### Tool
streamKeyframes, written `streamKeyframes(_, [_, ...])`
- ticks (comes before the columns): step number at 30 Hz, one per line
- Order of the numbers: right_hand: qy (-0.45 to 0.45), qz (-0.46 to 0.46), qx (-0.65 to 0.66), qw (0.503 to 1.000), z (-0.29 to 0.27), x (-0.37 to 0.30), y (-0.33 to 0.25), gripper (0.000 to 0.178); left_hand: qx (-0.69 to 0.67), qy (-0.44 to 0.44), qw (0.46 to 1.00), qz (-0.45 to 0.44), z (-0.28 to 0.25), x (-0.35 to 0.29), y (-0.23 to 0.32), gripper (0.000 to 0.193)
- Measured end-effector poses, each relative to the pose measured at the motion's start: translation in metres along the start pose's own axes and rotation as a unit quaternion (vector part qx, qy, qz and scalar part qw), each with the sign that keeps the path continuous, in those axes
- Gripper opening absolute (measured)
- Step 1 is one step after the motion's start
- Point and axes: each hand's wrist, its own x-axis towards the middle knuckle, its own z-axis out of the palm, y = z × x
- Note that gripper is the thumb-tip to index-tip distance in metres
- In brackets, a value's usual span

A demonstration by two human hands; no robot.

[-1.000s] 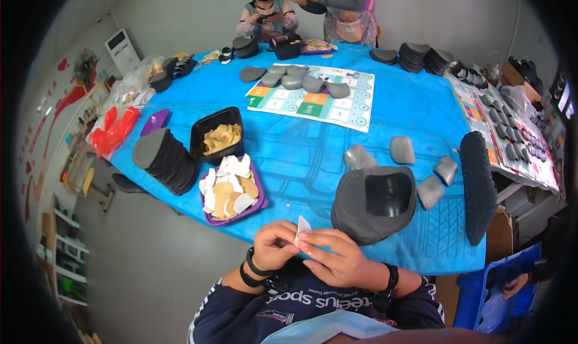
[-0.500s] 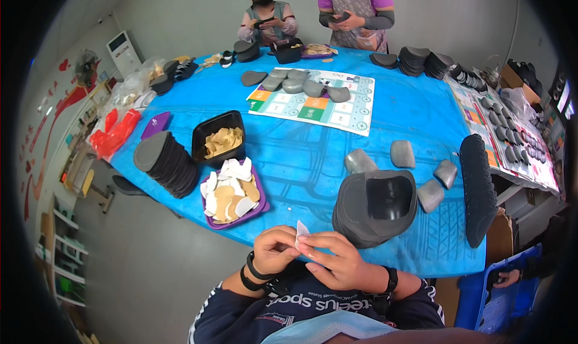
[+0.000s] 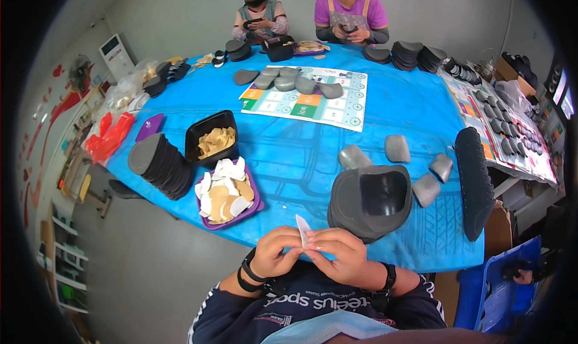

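One white piece [image 3: 302, 226] stuck up between the left hand [image 3: 276, 252] and right hand [image 3: 340, 255], fingers [image 3: 331, 237] of both clamped on it, at the near edge of the table [image 3: 289, 169], beside the stack [image 3: 349, 202].

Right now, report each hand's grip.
Left hand: closed, pinching a thin white piece.
Right hand: closed, pinching the same white piece.

Free lane ahead of fingers [image 3: 336, 237], between purple tray [image 3: 259, 203] and black stack [image 3: 348, 203]
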Motion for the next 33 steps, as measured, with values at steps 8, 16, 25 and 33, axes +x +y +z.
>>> streamKeyframes(8, [-0.004, 0.013, 0.035, 0.999, -0.013, 0.006, -0.007, 0.016, -0.057, 0.068, 0.995, -0.055, 0.000, -0.009, -0.003, 0.016])
streamKeyframes(16, [0.078, -0.047, -0.023, 0.996, -0.065, -0.008, -0.011, 0.014, 0.081, 0.158, 0.960, -0.215, -0.071, 0.030, -0.033, 0.011])
streamKeyframes(25, [0.135, -0.009, -0.125, 0.983, -0.087, -0.025, -0.014, 0.019, 0.620, 0.017, 0.756, -0.209, -0.214, 0.073, -0.167, 0.017])
streamKeyframes(33, [0.093, -0.039, -0.010, 0.995, -0.093, -0.018, -0.012, 0.060, 0.021, -0.020, 0.987, -0.156, -0.060, 0.106, -0.049, 0.024])
